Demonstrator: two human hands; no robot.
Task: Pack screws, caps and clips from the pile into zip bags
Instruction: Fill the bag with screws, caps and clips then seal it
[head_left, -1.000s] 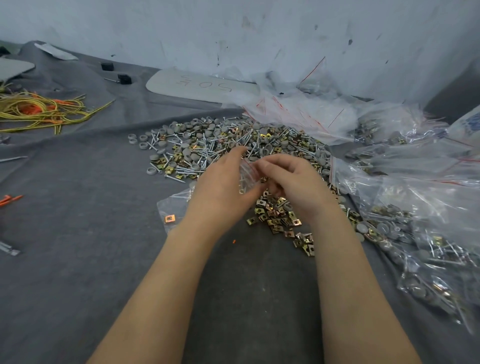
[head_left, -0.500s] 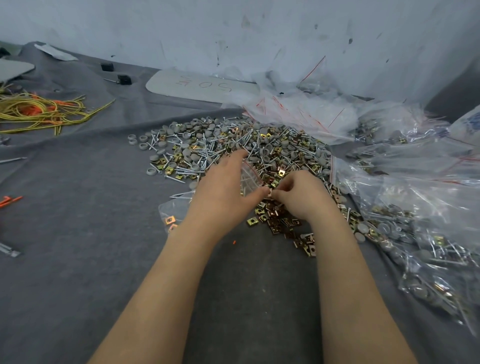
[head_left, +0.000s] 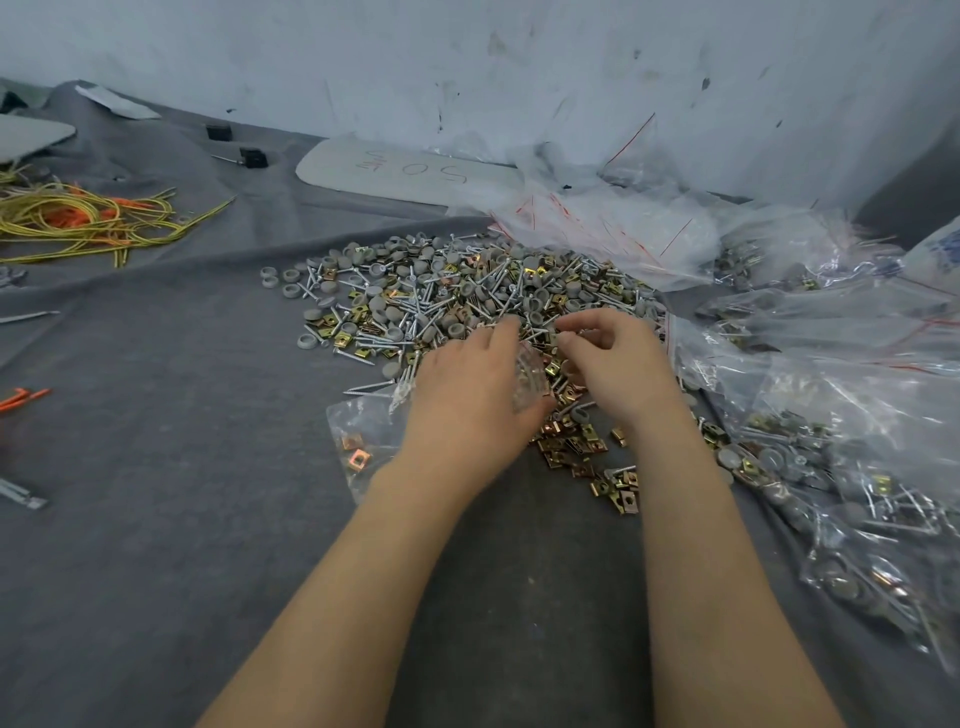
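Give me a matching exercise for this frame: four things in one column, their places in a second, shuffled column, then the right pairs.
Things:
1. yellow cords
2. white board with red writing
3. filled zip bags
4. zip bag holding a few clips

Places:
A. heaped along the right side
B. in the grip of the left hand
C. far left
D. at the back, behind the pile

Pairs: 1-C, 2-D, 3-A, 4-B
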